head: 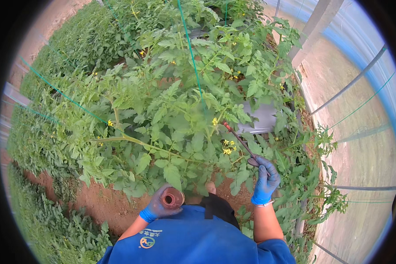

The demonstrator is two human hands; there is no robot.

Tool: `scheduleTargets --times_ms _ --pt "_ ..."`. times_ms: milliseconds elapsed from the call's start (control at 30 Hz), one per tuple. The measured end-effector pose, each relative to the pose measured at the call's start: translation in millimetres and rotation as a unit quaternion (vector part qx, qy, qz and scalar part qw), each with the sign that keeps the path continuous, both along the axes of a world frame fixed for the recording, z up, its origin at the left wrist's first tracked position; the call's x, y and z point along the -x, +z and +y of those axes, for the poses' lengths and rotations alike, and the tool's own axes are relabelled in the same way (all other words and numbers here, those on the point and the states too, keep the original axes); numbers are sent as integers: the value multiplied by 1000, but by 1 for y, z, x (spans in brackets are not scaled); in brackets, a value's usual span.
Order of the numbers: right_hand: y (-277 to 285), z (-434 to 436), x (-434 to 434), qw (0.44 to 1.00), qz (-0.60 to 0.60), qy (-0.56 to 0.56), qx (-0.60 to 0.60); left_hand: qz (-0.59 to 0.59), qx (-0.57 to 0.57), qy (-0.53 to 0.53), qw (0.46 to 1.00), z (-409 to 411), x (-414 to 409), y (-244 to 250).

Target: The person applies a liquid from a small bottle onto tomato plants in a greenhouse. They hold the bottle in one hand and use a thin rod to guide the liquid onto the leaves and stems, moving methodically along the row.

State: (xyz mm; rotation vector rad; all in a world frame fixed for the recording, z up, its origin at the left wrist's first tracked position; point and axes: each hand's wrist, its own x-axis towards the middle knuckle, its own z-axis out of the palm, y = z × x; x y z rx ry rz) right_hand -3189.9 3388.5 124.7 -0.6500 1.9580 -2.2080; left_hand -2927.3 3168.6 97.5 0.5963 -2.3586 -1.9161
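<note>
My left hand point(156, 204), in a blue glove with dark stains, holds an uncapped reddish-brown bottle point(176, 205) close to my waist, its round mouth facing up. In my right hand point(266, 180), also gloved in blue, is a thin dark applicator stick point(242, 142) with a dark, rounded cap-like piece at the fingers. Its red-coated tip point(227, 125) points up and left, just right of a yellow tomato flower cluster point(214, 121); I cannot tell whether they touch. Below that tip, another yellow flower cluster point(228, 147) hangs left of the stick.
Leafy tomato plants point(171, 115) fill the space before me. Green support strings point(190, 49) run among them, and a thick stem point(145, 143) leans across. Grey mulch film point(259, 118) shows between leaves. A plastic greenhouse wall point(346, 138) with metal poles point(349, 81) stands at right.
</note>
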Motion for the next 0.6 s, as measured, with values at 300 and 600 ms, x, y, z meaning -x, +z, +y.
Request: scheduleTargets --times_ms 300,600 --pt "-34 -12 21 999 -7 45 -6 88 -70 -36 993 27 24 -11" --pt "-32 40 41 998 -5 -46 45 74 -68 -20 995 45 36 -10"
